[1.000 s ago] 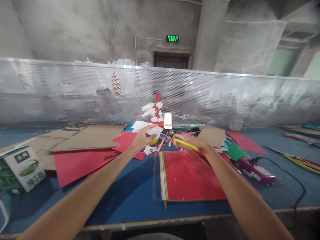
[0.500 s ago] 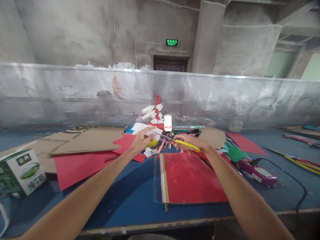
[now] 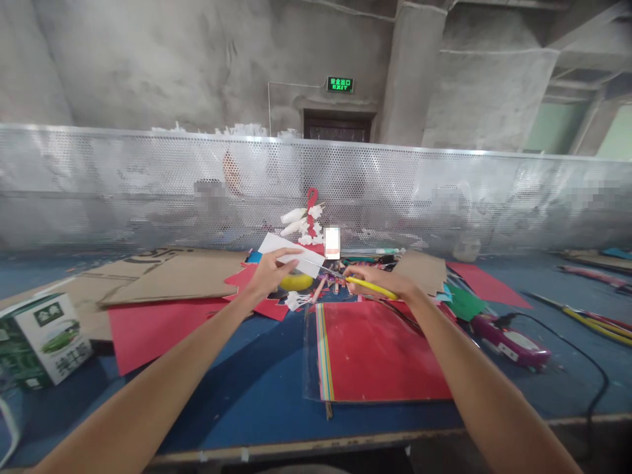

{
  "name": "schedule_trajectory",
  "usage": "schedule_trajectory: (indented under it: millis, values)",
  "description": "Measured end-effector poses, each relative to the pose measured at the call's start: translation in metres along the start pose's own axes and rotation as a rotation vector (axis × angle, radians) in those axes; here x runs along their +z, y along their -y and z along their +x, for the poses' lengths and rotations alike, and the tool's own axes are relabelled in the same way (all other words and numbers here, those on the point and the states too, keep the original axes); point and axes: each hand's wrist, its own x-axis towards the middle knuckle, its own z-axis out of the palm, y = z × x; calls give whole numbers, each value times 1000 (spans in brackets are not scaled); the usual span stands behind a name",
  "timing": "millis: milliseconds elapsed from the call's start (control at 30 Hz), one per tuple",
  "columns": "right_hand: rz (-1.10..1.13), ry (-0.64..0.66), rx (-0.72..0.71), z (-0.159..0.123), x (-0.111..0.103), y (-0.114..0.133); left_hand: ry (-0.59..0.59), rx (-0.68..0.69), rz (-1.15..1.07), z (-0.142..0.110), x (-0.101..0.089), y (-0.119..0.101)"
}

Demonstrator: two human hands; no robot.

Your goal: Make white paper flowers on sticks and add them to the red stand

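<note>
My left hand (image 3: 269, 273) pinches a white sheet of paper (image 3: 291, 255) and holds it up over the middle of the blue table (image 3: 237, 388). My right hand (image 3: 378, 280) is closed on yellow-handled scissors (image 3: 363, 284), whose blades reach left to the paper's right edge. A yellow object (image 3: 296, 282) lies just under the paper. White paper scraps (image 3: 295, 301) lie on the table below both hands. A red and white paper figure (image 3: 307, 220) stands just behind.
A pack of coloured paper with a red top sheet (image 3: 380, 352) lies in front of me. Red sheets (image 3: 153, 322) and brown cardboard (image 3: 168, 273) spread left, beside a green and white carton (image 3: 47, 336). A purple glue gun (image 3: 508, 339) with black cord lies right. A perforated metal screen (image 3: 444, 191) closes the back.
My left hand has lifted and tilted the white paper so that more of it shows above my fingers. The scissors have stayed at its right edge.
</note>
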Motion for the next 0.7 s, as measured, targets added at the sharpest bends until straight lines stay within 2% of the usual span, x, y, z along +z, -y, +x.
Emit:
schedule_trajectory:
  millis: [133,433,700]
  values:
    - [0,1,-57,3,2,1,30,-49,-5,-2,4,-3]
    - [119,52,0,4,5,5,35,-2,-37,-3,12,0]
    - [140,-14,-4,6,7,-2,41,-13,14,-4,9,-3]
